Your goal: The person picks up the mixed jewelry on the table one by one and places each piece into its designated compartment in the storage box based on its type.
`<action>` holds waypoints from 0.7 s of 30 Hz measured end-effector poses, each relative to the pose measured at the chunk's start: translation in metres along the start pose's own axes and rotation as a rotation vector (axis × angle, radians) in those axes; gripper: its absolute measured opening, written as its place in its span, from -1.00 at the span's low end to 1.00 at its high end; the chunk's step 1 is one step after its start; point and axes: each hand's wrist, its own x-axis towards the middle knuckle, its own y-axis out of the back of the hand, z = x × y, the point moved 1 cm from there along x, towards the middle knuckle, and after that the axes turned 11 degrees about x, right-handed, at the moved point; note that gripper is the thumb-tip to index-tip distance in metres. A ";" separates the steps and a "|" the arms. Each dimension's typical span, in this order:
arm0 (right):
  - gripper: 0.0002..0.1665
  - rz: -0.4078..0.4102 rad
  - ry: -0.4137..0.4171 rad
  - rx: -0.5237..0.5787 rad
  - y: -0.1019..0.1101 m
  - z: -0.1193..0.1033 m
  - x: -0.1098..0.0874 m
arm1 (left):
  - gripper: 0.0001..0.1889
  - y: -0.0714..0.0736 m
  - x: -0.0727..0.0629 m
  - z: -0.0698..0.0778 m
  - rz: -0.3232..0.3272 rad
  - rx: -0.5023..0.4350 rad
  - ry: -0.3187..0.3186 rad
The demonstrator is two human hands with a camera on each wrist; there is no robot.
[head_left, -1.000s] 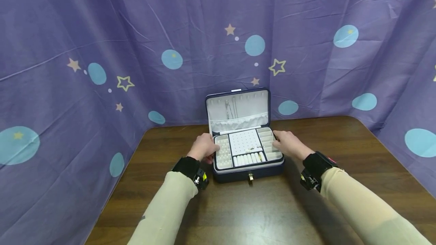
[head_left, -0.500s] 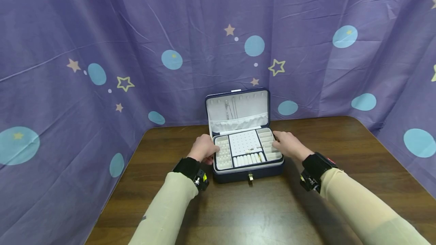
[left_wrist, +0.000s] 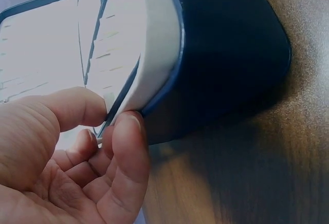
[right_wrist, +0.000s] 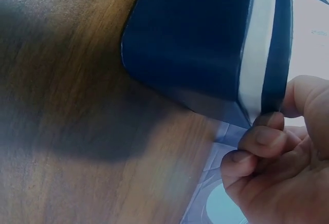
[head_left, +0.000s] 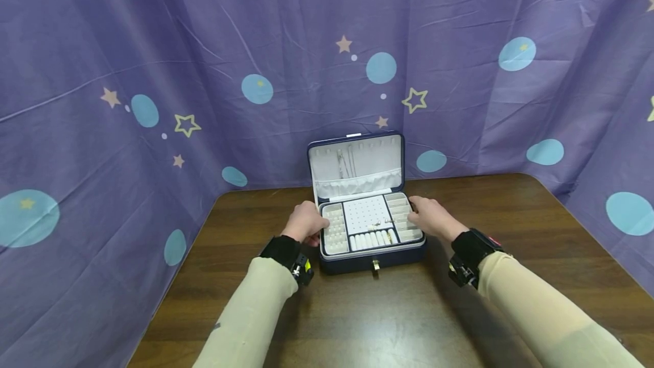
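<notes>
A navy jewelry box (head_left: 347,266) stands on the table with its lid (head_left: 357,158) raised at the back. Its top tray (head_left: 344,205) has white compartments, a dotted pad and ring rolls. My left hand (head_left: 305,222) pinches the tray's left edge; in the left wrist view its thumb lies over the rim and its fingers curl outside. On the opposite side my right hand (head_left: 433,217) pinches the right edge, and the right wrist view shows the navy tray wall (right_wrist: 277,44) between thumb and fingers. Small earrings (head_left: 375,224) sit on the pad.
Thin necklaces (head_left: 347,163) hang inside the lid above a gathered white pocket (head_left: 357,184). A gold clasp (head_left: 376,265) sticks out from the box front. The wooden table (head_left: 378,322) ends at a purple patterned curtain (head_left: 306,44) behind and at the sides.
</notes>
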 end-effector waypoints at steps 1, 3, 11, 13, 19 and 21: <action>-0.32 -0.003 -0.015 0.011 0.000 0.000 0.000 | -0.80 0.000 0.000 0.000 0.002 -0.001 0.000; -0.30 -0.008 -0.041 0.023 -0.001 0.001 0.000 | -0.80 0.000 0.000 0.000 0.006 0.001 -0.001; -0.30 0.022 -0.040 0.041 -0.003 0.005 0.000 | -0.83 -0.001 0.001 0.000 0.002 0.001 0.011; -0.31 0.029 -0.038 0.054 -0.003 0.005 0.000 | -0.84 0.000 0.001 0.000 -0.001 -0.001 0.012; -0.35 0.020 -0.071 0.087 -0.005 0.010 0.002 | -0.85 0.001 -0.001 -0.001 -0.017 -0.011 0.014; -0.37 0.014 -0.088 0.104 -0.005 0.012 0.002 | -0.85 0.001 0.000 -0.001 -0.023 -0.012 0.013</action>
